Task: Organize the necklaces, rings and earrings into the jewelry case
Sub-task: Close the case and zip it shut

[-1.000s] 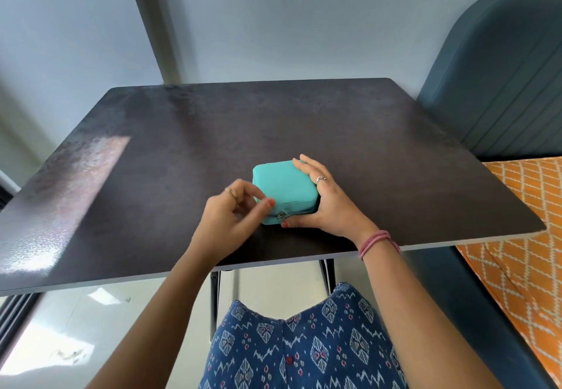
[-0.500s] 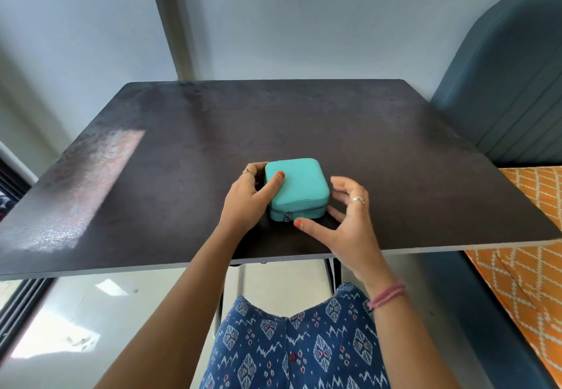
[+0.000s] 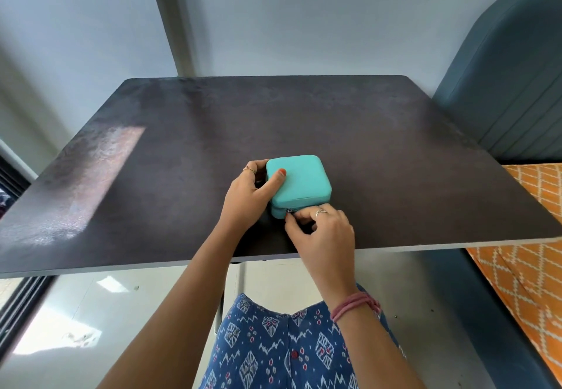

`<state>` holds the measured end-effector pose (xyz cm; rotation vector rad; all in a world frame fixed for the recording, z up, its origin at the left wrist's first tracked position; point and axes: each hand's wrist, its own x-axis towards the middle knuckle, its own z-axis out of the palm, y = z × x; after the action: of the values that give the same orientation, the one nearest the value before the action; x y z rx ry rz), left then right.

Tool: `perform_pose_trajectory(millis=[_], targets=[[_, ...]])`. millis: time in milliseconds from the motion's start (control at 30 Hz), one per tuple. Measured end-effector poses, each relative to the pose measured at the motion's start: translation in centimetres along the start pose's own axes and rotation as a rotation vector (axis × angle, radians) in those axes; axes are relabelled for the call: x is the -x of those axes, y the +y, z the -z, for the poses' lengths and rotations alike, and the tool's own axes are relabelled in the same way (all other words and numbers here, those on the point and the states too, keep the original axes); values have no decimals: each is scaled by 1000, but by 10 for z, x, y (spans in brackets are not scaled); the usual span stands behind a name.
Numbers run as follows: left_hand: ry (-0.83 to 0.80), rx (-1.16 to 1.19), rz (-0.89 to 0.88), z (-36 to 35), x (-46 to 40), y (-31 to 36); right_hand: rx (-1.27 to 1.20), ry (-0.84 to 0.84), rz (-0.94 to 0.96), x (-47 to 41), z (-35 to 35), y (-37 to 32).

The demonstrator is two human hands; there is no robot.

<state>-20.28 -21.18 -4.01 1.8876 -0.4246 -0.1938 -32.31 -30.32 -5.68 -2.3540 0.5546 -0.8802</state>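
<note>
A small square turquoise jewelry case (image 3: 301, 180) lies closed on the dark table (image 3: 380, 145), near its front edge. My left hand (image 3: 251, 197) grips the case's left side, thumb on the lid and fingers curled round the far left corner. My right hand (image 3: 322, 230) is at the case's front wall, where its thumb and fingertips pinch the small metal zipper pull (image 3: 288, 212). No necklaces, rings or earrings lie loose in view; both hands wear a ring.
A dark blue padded seat back (image 3: 501, 84) stands to the right of the table, with an orange patterned cushion (image 3: 532, 251) below it. A pale wall is behind the table. My blue patterned lap (image 3: 289, 349) is under the front edge.
My left hand moved from the case's front to its left side and took hold. My right hand let go of the case's right side, came to the front and pinched the zipper pull.
</note>
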Motion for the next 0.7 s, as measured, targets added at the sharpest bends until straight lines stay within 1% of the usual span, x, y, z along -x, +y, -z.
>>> perform_pose_trajectory(millis=[167,300,367,500,600,700], targets=[[-6,-11,-1,0,-1,-1,-130,-57,-64,-15,23,15],[3,-13,-4,-1,-1,-1,-84,-138,-49,-11,21,12],[11,-14,-8,-1,-1,-1,-11,-118,-60,-5,12,2],[-2,-6,-5,-1,-1,-1,30,-24,-100,-2,-1,-8],[-4,-3,-4,-1,-2,-1,5,-52,-86,-1,-1,-6],[-8,-13,-7,-1,-2,-1,-29,-75,-29,-8,12,3]])
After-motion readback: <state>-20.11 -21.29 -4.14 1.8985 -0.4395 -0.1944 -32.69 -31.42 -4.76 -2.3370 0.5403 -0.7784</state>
